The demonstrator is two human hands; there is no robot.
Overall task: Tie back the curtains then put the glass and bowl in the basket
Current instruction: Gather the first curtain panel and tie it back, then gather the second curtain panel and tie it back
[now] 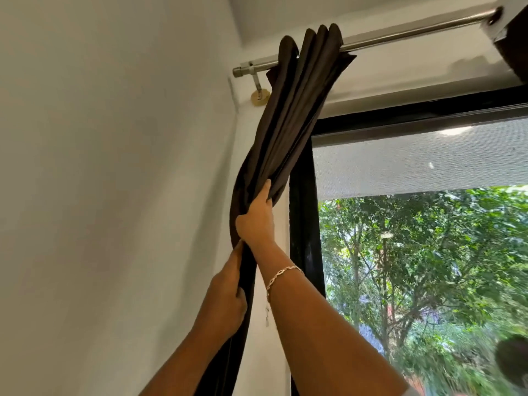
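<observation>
A dark brown curtain (297, 110) hangs bunched and twisted from the left end of a metal rod (400, 32), beside the window's left frame. My right hand (257, 218), with a bracelet on its wrist, grips the gathered folds high up. Just below it, my left hand (228, 295) holds the twisted bundle, fingers curled round the fabric. A second brown curtain (517, 44) shows at the top right corner. No glass, bowl or basket is in view.
A white wall (114, 167) fills the left. The black window frame (304, 224) stands right of the curtain, with a mesh screen (414, 161) and green trees beyond. The rod's bracket (258, 91) is fixed to the wall near the corner.
</observation>
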